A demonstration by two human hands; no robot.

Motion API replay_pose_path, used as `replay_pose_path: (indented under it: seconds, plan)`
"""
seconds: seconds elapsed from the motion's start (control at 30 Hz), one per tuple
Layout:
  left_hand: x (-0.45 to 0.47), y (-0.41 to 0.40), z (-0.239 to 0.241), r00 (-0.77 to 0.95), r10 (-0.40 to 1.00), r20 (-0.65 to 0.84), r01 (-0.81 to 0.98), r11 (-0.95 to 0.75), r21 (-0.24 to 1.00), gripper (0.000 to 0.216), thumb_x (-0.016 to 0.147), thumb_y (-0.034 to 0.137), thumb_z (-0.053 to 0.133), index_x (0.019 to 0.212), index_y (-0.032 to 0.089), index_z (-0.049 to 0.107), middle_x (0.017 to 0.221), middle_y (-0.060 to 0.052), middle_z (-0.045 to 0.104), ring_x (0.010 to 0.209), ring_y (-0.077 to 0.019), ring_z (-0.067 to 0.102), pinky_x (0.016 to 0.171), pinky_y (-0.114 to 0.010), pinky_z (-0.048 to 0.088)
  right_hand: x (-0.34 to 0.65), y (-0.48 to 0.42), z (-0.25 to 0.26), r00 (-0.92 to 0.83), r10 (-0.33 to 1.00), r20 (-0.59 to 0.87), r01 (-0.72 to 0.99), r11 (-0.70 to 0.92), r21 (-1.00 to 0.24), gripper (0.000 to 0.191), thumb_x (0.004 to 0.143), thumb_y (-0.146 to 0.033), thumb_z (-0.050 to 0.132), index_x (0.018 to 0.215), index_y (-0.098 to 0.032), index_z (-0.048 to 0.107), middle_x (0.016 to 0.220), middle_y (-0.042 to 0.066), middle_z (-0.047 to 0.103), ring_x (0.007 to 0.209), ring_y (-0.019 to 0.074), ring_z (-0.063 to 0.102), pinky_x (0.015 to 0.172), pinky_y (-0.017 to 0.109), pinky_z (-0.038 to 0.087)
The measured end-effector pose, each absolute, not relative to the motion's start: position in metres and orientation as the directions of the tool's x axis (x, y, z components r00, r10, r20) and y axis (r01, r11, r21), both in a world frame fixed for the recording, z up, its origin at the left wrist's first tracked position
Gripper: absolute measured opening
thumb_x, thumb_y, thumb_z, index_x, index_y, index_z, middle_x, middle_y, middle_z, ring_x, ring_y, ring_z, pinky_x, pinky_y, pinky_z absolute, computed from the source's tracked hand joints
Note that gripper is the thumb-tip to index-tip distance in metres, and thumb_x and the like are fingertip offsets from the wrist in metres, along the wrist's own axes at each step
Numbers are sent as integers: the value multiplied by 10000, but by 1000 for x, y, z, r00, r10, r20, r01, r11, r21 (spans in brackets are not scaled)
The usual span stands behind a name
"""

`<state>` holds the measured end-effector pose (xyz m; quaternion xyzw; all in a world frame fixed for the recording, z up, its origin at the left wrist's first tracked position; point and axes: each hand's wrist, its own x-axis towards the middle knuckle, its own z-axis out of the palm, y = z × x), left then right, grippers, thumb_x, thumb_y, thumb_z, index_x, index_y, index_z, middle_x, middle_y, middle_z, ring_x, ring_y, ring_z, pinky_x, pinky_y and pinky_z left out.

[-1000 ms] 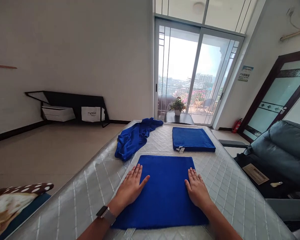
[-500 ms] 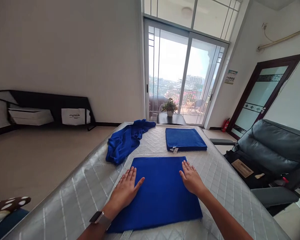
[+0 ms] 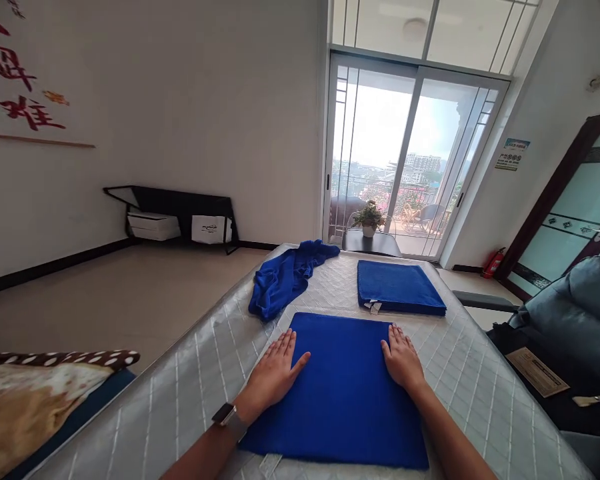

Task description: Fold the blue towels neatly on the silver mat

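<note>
Two hands, the left hand (image 3: pixel 275 373) and the right hand (image 3: pixel 403 360), press flat with fingers spread and gripping nothing on the near blue towel (image 3: pixel 343 393) on the quilted mattress (image 3: pixel 190 393), while beyond it one folded towel (image 3: pixel 397 287) looks finished and a crumpled towel (image 3: pixel 285 280) apparently not yet folded.

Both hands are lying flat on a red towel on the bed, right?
Not red. The head view shows the left hand and right hand lying flat on a blue towel on the bed.
</note>
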<state>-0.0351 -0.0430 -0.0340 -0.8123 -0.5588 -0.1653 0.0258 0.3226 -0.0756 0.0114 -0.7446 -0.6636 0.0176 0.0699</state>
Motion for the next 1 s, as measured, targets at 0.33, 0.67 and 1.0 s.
replay_pose_path:
  seconds: [0.33,0.67,1.0]
  plan:
    - [29,-74,16,462,847,264,837,-515,187,722,1037,609,251,1569,129,344,1627,-162,354,1512,-253,319,1228,-455,309,323,-76,15,102,990,95,983,-85,-165,686,1026,-426,185,1594,-46,235,1668,116,218,1554,211,148,1256,403,101]
    - [208,-77,30,665,672,327,615,-740,270,659,1060,538,201,1567,144,349,1606,-156,406,1504,-248,341,1221,-446,320,330,-85,10,21,994,111,999,-17,-40,642,957,-214,326,1591,-117,296,1678,91,196,1551,215,160,1249,397,161]
    - [142,-34,9,549,789,277,763,-608,219,699,1038,597,187,1555,176,397,1601,-143,422,1509,-284,330,1225,-510,295,324,-78,17,97,991,90,982,-80,-170,676,1019,-396,204,1596,-47,236,1668,119,204,1551,218,170,1255,402,103]
